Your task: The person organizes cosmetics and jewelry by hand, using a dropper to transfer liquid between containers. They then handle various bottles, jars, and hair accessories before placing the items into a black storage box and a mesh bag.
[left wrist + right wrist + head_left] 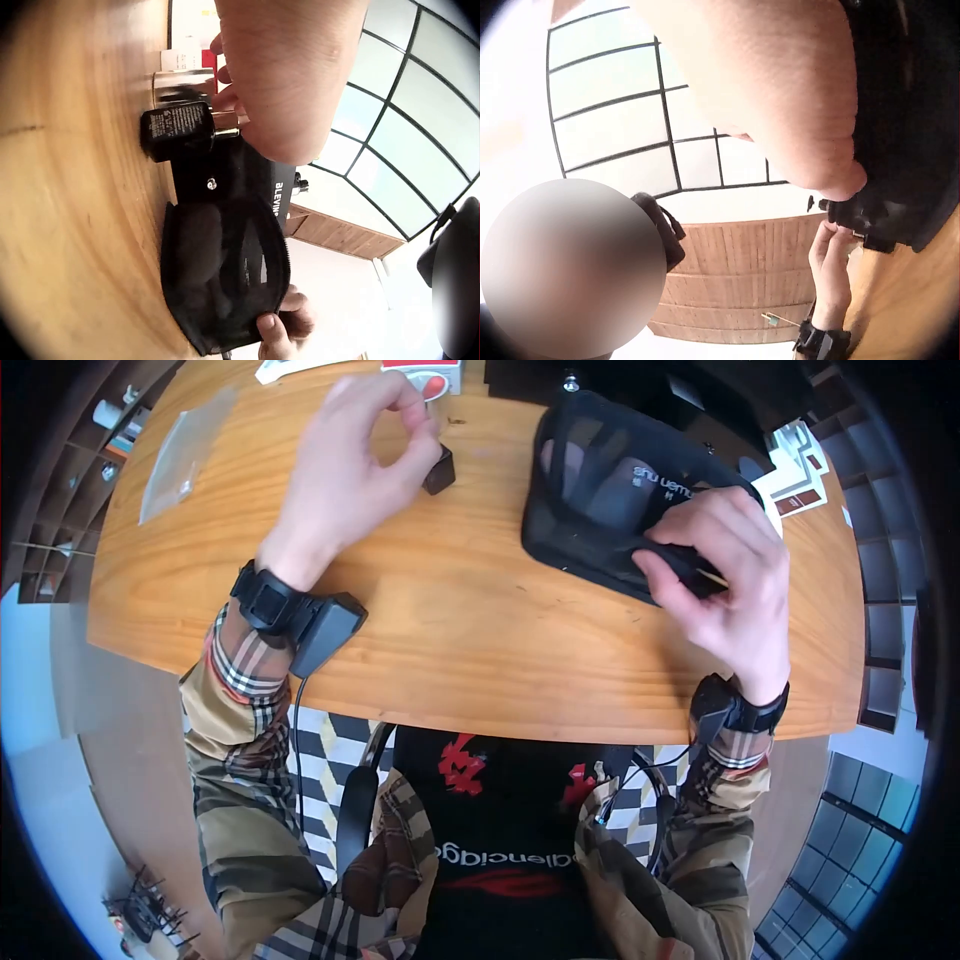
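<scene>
My left hand [355, 465] is at the upper left of the tabletop, thumb and forefinger bent into a ring. Its fingertips pinch the gold-coloured top of a small black square bottle [176, 131], which stands on the wood. From the head view only the bottle's dark body [440, 472] shows below the fingertips. A shiny gold-coloured cylinder [184, 81] is beside the bottle. On the right, my right hand [735, 565] grips the near edge of a black mesh zip pouch [590, 530], white lettering on its side. Rounded shapes show dimly through the mesh.
A clear plastic bag [185, 460] lies flat at the far left of the wooden table [450, 650]. A red and white box [440, 370] is at the back. Behind the pouch is a large black object [660, 395], with white cartons [795, 470] to its right.
</scene>
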{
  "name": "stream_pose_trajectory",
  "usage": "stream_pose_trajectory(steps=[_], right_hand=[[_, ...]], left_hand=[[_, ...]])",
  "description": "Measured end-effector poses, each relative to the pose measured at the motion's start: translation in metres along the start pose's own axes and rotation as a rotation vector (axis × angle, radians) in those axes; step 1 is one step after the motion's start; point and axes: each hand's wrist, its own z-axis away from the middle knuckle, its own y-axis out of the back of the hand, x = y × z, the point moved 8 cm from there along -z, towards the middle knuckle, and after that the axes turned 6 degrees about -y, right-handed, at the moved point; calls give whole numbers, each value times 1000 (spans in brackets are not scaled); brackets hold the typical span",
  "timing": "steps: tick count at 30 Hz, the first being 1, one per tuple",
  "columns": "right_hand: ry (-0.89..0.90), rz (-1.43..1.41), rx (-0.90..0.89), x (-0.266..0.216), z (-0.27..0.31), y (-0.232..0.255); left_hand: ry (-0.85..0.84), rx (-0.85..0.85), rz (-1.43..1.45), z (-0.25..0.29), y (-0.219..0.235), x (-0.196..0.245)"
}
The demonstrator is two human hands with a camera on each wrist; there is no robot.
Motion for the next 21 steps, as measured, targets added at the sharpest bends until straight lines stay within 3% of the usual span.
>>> stream_pose_trajectory(steps=[6, 7, 10, 11, 14, 18, 19, 21], right_hand=[[-334, -43, -79, 39, 13, 16], [-330, -50, -59, 49, 18, 23], [-606, -153, 57, 78, 38, 33], [-605, -144, 59, 79, 40, 37], [-968, 58, 96, 100, 59, 54], [-1107, 265, 66, 108, 69, 81], [-1096, 263, 60, 101, 64, 77], [-691, 78, 200, 57, 35, 66]], left_hand=[[20, -23, 39, -3, 2, 2], [18, -11, 35, -3, 4, 2], [-7, 8, 59, -3, 3, 4], [-2, 12, 59, -2, 3, 3], [-12, 14, 61, -3, 2, 3], [9, 48, 100, 1, 3, 2], [18, 54, 94, 1, 3, 2], [-26, 59, 107, 0, 3, 5]])
